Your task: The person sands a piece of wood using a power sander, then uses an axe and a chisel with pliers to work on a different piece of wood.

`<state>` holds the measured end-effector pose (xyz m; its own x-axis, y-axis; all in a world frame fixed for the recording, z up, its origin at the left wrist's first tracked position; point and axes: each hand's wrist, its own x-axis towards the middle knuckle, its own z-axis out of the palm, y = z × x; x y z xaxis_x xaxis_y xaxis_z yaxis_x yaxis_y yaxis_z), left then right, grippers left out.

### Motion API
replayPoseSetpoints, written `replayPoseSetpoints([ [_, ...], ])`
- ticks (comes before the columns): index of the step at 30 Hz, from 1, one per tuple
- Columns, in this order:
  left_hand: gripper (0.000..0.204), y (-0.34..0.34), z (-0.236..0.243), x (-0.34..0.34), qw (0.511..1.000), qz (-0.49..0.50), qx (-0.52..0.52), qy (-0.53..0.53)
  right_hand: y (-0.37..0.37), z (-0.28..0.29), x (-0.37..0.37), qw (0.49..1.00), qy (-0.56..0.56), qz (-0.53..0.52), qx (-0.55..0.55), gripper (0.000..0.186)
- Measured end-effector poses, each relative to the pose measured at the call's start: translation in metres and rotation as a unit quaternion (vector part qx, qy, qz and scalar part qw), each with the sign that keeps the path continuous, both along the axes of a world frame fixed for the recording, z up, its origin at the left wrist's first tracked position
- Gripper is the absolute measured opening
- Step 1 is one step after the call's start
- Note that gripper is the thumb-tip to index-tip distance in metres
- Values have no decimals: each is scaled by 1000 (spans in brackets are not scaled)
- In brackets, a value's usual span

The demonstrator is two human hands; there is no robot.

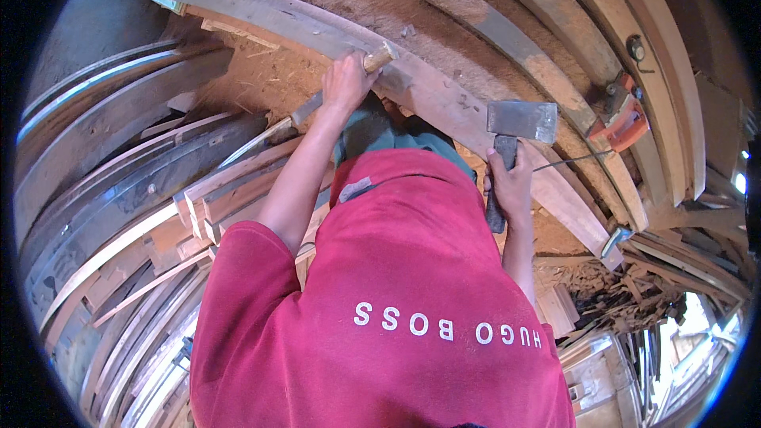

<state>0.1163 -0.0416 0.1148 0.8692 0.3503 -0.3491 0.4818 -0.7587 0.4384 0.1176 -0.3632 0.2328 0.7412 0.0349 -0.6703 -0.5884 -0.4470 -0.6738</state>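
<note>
Chisel (381,57) wrapped by the left hand's (346,83) curled fingers, right by the plank (440,97); hammer (521,120) gripped in the right hand's (512,180) closed fingers. Knuckles might be struck if a swing is misjudged!

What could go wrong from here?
1. The left hand grips the wooden handle near its end; a stray blow from the broad metal head held in the right hand might hit it.
2. A thin dark rod runs from the orange tool toward the right hand, which might catch on it.
</note>
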Motion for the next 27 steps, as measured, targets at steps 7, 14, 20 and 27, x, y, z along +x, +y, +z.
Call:
replayPoseSetpoints([
  [7,20,9,13,28,989,-106,19,105,-10,-33,9,997,26,-61,44,24],
  [14,22,48,-4,73,986,-135,99,13,-27,-68,28,997,32,-66,13,27],
  [20,35,78,-22,167,976,-173,106,-84,14,-84,18,954,-160,244,-65,38],
  [27,47,88,-43,217,887,-388,212,-135,128,-110,-24,938,-175,294,-49,49],
])
